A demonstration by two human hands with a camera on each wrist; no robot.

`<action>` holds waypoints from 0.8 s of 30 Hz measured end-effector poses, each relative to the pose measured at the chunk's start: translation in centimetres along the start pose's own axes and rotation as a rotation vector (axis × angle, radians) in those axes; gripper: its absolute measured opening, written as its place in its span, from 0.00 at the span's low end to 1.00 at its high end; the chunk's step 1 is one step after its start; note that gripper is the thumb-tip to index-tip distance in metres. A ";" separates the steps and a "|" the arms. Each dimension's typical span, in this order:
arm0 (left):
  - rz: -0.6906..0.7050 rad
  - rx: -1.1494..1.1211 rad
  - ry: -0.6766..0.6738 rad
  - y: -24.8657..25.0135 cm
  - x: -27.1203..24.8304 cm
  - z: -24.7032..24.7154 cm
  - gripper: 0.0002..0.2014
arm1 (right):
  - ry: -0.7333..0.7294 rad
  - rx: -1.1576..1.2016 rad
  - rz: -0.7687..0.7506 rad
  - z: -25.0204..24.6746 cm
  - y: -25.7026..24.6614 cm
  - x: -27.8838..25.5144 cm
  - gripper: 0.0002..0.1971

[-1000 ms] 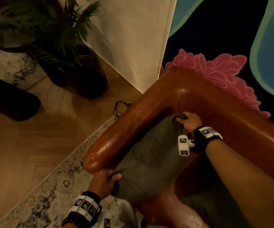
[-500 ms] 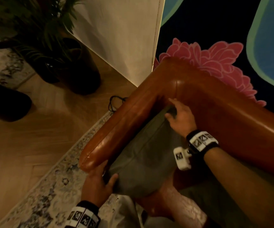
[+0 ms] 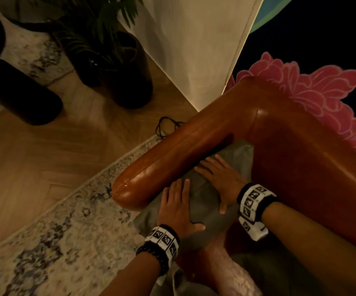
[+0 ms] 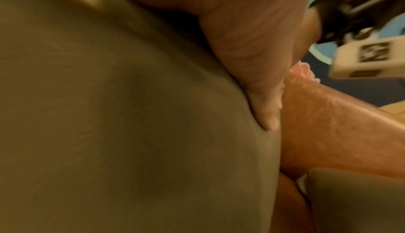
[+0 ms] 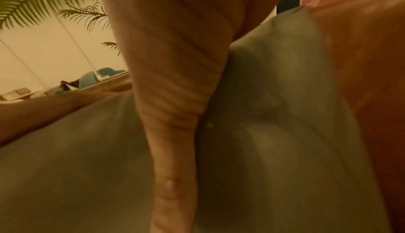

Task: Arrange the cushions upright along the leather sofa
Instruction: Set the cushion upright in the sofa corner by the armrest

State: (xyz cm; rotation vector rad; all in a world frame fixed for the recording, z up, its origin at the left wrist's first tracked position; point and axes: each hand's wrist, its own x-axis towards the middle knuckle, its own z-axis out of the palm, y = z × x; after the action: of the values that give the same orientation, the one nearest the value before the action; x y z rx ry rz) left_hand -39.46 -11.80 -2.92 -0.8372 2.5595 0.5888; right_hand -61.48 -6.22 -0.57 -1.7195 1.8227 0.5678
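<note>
From the head camera, a person leans over the corner of a leather sofa [image 3: 290, 146] and flattens an olive-green cushion [image 3: 207, 201] into the angle where the sofa's armrest [image 3: 172, 159] meets its backrest. The left hand [image 3: 177, 208] lies palm-down on the cushion's end nearest the armrest's rounded tip, fingers straight and a little spread, thumb out to the side; the right hand [image 3: 222, 180] lies on the end closer to the sofa's corner, fingers extended toward the armrest. Neither hand is closed round the fabric; both press with flat palms. The cushion looks tilted against the armrest rather than fully upright, so the step would go best with even pressure from both palms while the lower edge is seated on the sofa, letting the armrest carry the back face. The left wrist camera shows the cushion [image 4: 131, 132] filling the view, one finger of the left hand [image 4: 252, 73] pressed straight into the cloth beside the sofa [image 4: 328, 124]. The right wrist camera shows the right hand [image 5: 175, 80] with a straight finger laid along the cushion [image 5: 274, 115], whose top corner reaches the sofa [image 5: 361, 63] beside it.
</note>
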 end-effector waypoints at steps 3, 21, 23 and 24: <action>-0.099 -0.001 0.012 -2.2 -2.3 0.4 0.72 | 0.013 -0.010 0.045 -0.7 2.5 -0.4 0.86; 0.168 0.069 0.144 -3.9 -8.4 -3.3 0.53 | 0.520 0.981 0.894 1.0 10.1 -7.4 0.37; 0.469 0.192 0.024 0.0 -6.0 -3.2 0.53 | 0.508 1.377 1.000 5.0 7.1 -8.3 0.54; 0.596 0.302 -0.035 1.8 -4.6 -2.9 0.53 | 0.490 1.514 1.035 6.9 5.3 -8.4 0.62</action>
State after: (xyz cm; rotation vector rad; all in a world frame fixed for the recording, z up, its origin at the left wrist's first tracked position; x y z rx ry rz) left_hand -37.82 -9.77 2.17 0.0484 2.7587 0.3504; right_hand -65.87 5.07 -0.57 0.1718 2.2800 -0.8504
